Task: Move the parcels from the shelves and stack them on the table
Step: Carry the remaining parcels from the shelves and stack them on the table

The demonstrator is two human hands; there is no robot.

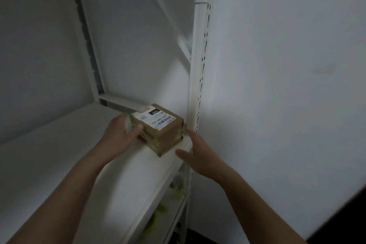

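Note:
A small brown cardboard parcel (158, 130) with a white shipping label on top sits at the right end of a white shelf board (59, 154), near its front edge. My left hand (120, 134) grips the parcel's left side, thumb along its front face. My right hand (196, 152) hovers just right of the parcel with fingers spread, not touching it. No table is in view.
A white perforated upright (200, 65) of the shelf frame stands directly behind my right hand. A white wall (287, 85) fills the right side. On the lower shelf, blurred yellow-green items (158, 210) show below the board's edge.

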